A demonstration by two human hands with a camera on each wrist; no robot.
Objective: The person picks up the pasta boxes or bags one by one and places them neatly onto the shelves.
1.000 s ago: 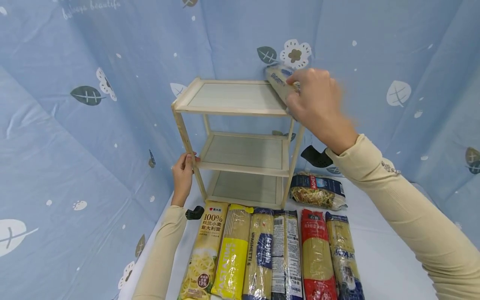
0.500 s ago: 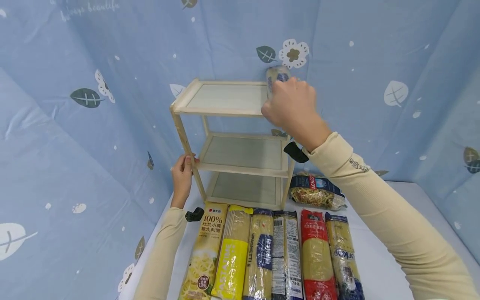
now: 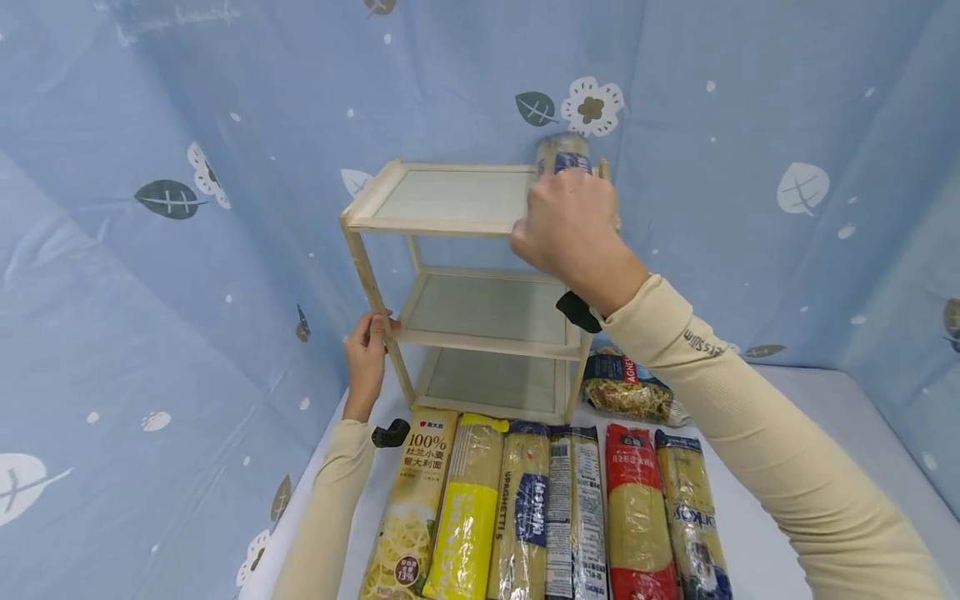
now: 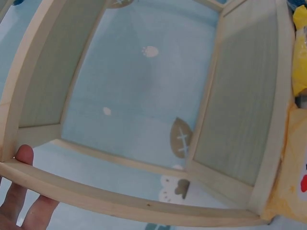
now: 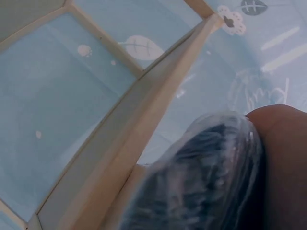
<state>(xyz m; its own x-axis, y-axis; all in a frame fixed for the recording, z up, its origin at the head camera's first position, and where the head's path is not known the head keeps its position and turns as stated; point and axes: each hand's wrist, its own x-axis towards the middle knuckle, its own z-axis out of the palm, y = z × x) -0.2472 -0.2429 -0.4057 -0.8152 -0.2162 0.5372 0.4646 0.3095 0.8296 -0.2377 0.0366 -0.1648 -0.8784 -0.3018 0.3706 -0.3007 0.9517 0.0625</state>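
A wooden three-tier shelf (image 3: 442, 225) stands at the back of the table. My left hand (image 3: 366, 348) grips its front left post near the middle tier; in the left wrist view, fingers (image 4: 25, 154) wrap around the post. At the right end of the top tier, my right hand (image 3: 572, 221) holds a spaghetti pack (image 3: 564, 153) from above, the hand covering much of it. Close up in the right wrist view, the pack's dark, clear-wrapped end (image 5: 201, 177) sits beside the shelf's edge.
Several pasta packs lie in a row before the shelf, among them a yellow pack (image 3: 467, 517) and a red pack (image 3: 636, 517). An Agnesi pasta bag (image 3: 626, 387) lies right of the shelf. A blue patterned curtain (image 3: 262, 208) surrounds the table.
My right hand has moved left with the spaghetti pack, from the shelf's right edge onto the top tier. The pack has turned straighter. My left hand stays on the post.
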